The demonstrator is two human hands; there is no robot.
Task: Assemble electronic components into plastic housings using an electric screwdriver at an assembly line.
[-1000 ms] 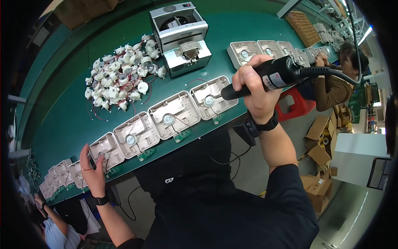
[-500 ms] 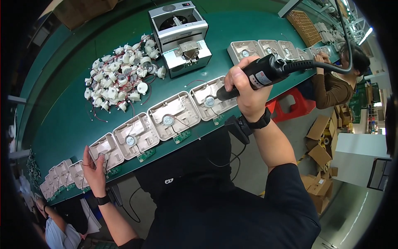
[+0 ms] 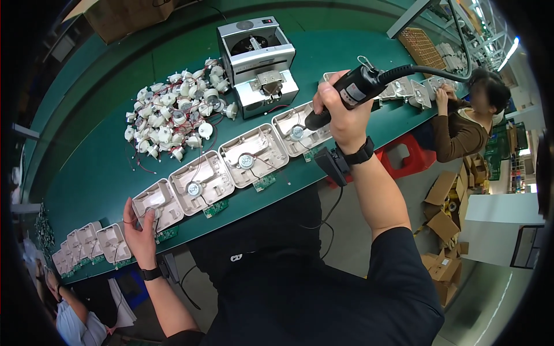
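Observation:
My left hand (image 3: 140, 239) is at the left end of a row of beige plastic housings, its thumb inside the end housing (image 3: 158, 202) and its fingers along the outer wall. My right hand (image 3: 348, 124) grips a black electric screwdriver (image 3: 358, 86), with a cable running from its back end. Its nose is pointed down-left beside the round metal-faced motor (image 3: 296, 132) in the right housing (image 3: 283, 122); the tip's contact is hidden. Two middle housings (image 3: 234, 147) (image 3: 184, 167) each hold a similar round part with wires. Green circuit boards (image 3: 216, 209) hang by wires along the near edge.
A heap of white motors with wires (image 3: 173, 112) lies behind the row, beside a silver-grey machine (image 3: 259, 63). More housings (image 3: 114, 242) stand at far left. At right, a co-worker in a brown sleeve (image 3: 456, 135) handles housings near a red stool (image 3: 404, 158).
The row of housings has slid right along the bench, with my left hand following at its end. The gap to the housings at far left is wider. The view has shifted slightly.

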